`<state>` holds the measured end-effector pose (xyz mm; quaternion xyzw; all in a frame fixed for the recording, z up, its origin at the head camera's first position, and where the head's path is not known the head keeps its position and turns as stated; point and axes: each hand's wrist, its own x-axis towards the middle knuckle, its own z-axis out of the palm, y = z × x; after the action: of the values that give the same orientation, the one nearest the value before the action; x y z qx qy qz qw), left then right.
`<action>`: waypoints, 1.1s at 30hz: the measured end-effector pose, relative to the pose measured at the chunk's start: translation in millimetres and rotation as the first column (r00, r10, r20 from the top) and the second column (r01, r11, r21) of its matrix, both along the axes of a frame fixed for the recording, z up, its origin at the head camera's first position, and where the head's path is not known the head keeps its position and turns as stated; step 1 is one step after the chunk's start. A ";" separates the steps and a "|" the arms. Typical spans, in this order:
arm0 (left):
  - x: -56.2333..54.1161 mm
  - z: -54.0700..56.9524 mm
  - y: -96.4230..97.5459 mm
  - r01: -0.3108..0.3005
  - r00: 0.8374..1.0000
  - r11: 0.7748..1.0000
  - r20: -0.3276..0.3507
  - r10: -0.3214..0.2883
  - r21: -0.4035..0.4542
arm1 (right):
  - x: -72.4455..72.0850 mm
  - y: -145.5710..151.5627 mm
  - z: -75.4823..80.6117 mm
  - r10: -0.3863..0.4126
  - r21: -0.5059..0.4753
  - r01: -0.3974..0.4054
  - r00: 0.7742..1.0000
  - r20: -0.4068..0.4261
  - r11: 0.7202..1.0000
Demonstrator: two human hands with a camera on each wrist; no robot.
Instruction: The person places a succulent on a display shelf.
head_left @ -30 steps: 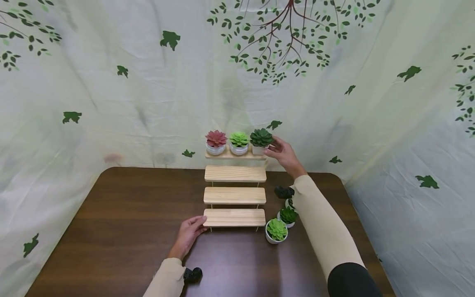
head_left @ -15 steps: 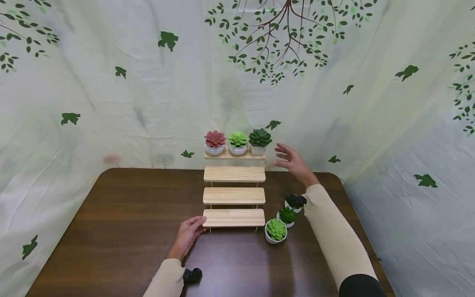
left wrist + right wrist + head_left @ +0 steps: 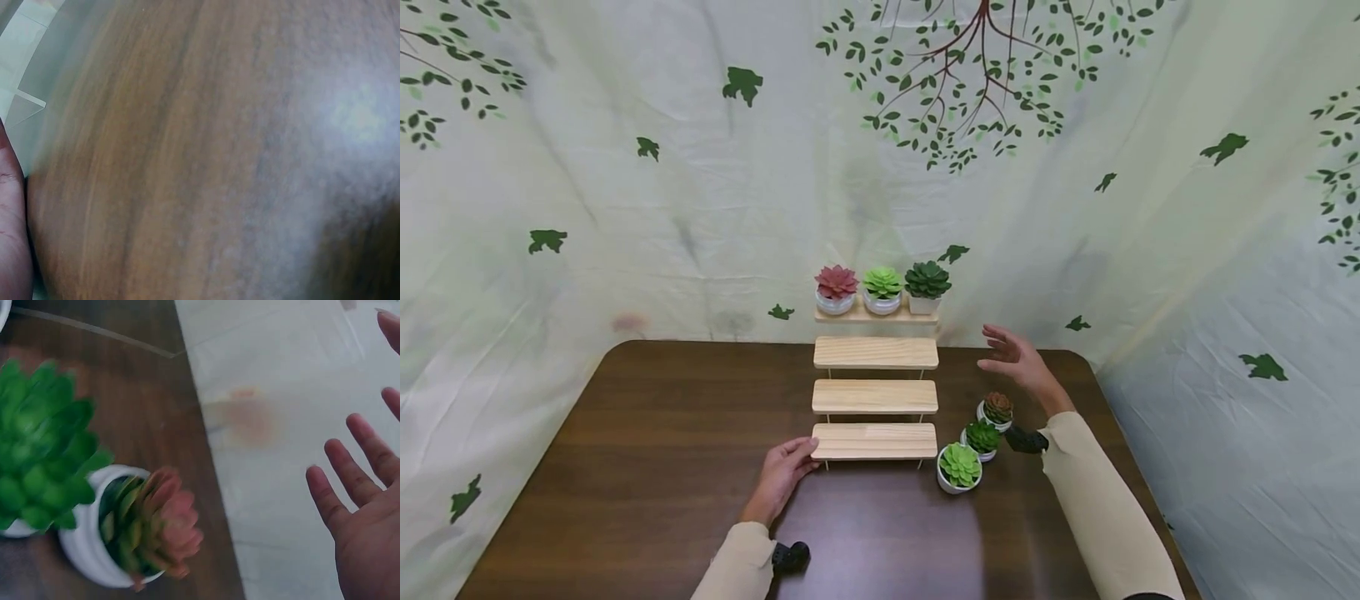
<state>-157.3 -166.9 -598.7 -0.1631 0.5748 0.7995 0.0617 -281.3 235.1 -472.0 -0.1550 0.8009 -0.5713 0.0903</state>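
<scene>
A tiered wooden plant stand (image 3: 875,397) stands at the table's middle. My left hand (image 3: 782,477) grips the left end of its lowest shelf, thumb on top; in the left wrist view only part of the palm shows. On the top shelf sit a red succulent (image 3: 836,283), a light green succulent (image 3: 883,283) and a dark green succulent (image 3: 928,280), each potted. My right hand (image 3: 1022,364) hovers with fingers spread and holds nothing. Nearest to it is a reddish-brown succulent (image 3: 997,407), in front of which stand a dark green succulent (image 3: 982,435) and a bright green succulent (image 3: 960,463).
The brown table (image 3: 662,467) extends around the stand. A pale curtain (image 3: 700,167) printed with leaves hangs behind and beside it. Black wrist cameras are worn below both hands.
My right hand has let go of the dark green succulent on the top shelf and moved right and back toward me. The left hand stays on the lowest shelf.
</scene>
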 end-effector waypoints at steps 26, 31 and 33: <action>2.8 0.0 -2.1 -0.015 1.000 1.000 0.013 0.015 0.002 | 72.9 30.3 -99.1 -0.201 -0.187 0.212 0.977 0.077 0.959; 0.6 1.1 0.2 -0.002 1.000 1.000 0.005 0.002 -0.004 | 73.0 29.1 -109.2 -0.212 -0.215 0.242 0.965 0.154 0.946; -0.6 0.8 1.9 -0.001 1.000 1.000 0.004 0.001 0.011 | 73.7 30.1 -113.7 -0.227 -0.216 0.264 0.957 0.183 0.940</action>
<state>-157.9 -165.0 -598.0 -0.1645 0.5702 0.8024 0.0633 -207.6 265.2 -585.8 -0.0183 0.7301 -0.6804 0.0608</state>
